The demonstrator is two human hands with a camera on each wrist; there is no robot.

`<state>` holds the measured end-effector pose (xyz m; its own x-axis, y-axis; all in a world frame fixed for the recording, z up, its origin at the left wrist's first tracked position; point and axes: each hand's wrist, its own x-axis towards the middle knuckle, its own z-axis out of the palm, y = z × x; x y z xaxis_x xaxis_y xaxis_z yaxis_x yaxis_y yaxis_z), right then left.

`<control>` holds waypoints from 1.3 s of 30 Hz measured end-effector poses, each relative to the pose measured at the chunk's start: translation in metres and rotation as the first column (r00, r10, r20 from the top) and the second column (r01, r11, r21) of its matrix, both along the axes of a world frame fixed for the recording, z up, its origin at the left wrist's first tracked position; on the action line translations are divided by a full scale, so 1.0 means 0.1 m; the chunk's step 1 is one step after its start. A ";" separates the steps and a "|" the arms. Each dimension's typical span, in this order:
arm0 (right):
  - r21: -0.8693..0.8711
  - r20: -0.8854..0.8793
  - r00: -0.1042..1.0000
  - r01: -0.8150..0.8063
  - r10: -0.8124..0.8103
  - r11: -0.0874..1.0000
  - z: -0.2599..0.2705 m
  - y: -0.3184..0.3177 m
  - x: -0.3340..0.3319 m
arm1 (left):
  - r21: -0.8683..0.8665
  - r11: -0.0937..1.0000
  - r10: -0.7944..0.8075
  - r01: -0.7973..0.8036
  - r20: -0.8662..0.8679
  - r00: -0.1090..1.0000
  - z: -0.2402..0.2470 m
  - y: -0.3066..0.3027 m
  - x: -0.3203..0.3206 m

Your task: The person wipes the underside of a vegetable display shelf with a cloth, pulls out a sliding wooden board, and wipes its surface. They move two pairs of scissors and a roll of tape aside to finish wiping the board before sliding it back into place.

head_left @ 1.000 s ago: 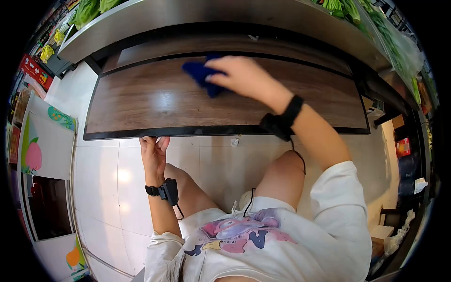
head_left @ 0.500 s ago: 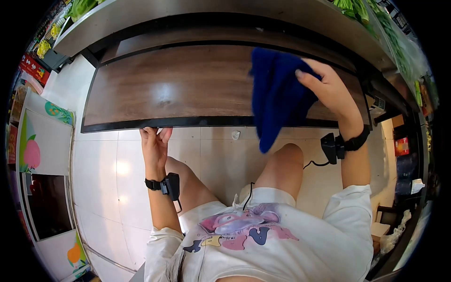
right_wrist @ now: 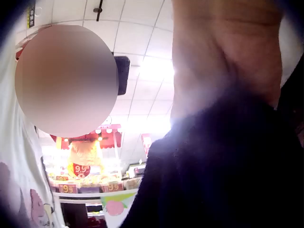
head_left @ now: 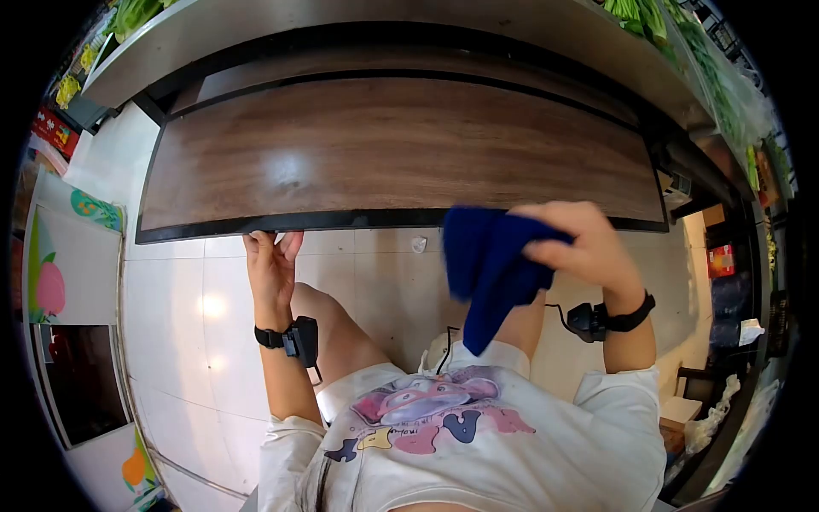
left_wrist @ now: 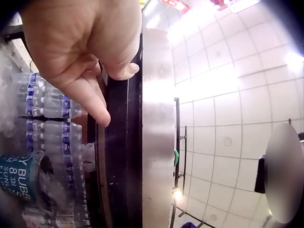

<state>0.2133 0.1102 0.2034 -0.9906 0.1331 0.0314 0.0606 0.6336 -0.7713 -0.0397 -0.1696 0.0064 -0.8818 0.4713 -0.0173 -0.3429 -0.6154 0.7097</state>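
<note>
Hanging from the right hand (head_left: 589, 243) in the head view, a blue cloth (head_left: 495, 264) overlaps the front edge of the brown shelf (head_left: 384, 145), its tip over white shorts (head_left: 503, 358); thumb and fingers pinch it. The left hand (head_left: 271, 256) grips that edge. From the left wrist, thumb and finger press the black rim (left_wrist: 123, 166), bottles (left_wrist: 52, 102) showing beside it. From the right wrist, the cloth hides the fingertips; their spread cannot be told.
</note>
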 end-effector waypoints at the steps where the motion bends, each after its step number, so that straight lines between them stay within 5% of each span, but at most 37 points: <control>1: -0.038 -0.040 0.993 0.109 -0.111 0.993 0.03 0.05 0.05 | 0.000 1.000 -0.001 0.001 0.000 1.000 0.01 0.01 0.00; 6: -0.242 -0.349 0.761 0.491 -0.547 0.837 0.10 0.14 -0.07 | 0.019 1.000 -0.024 0.025 -0.014 1.000 -0.01 0.00 -0.02; 9: -0.077 -0.409 0.771 0.504 -0.488 0.860 0.12 0.08 -0.28 | 0.023 0.999 -0.036 0.036 -0.009 0.999 -0.01 -0.01 -0.01; 10: 0.170 -0.434 0.804 0.516 -0.407 0.839 0.05 0.11 -0.33 | 0.025 0.999 -0.037 0.037 -0.006 0.999 -0.01 -0.01 -0.01; 13: 0.412 -0.252 0.929 0.356 -0.271 0.839 -0.23 0.07 -0.60 | 0.025 0.999 -0.032 0.032 -0.010 0.999 0.00 0.00 -0.02; 19: 0.596 -0.243 0.962 0.248 -0.123 0.763 -0.55 -0.11 -1.21 | 0.040 0.997 -0.068 0.069 -0.020 0.997 -0.04 -0.01 0.00; 31: 0.643 -0.296 0.879 -0.106 0.374 0.759 -0.84 -1.36 -3.42 | 0.094 0.984 -0.150 0.149 0.004 0.989 -0.04 -0.01 -0.02; 39: 0.630 0.096 0.837 -0.470 0.539 0.619 -0.44 -0.50 -3.69 | 0.101 0.977 -0.191 0.190 0.005 0.981 -0.02 -0.04 -0.09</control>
<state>-0.1560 0.0604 0.1593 -0.8830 -0.4692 0.0134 -0.4629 0.8658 -0.1899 -0.0491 -0.1732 0.0045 -0.7755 0.6308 0.0259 -0.4704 -0.6047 0.6426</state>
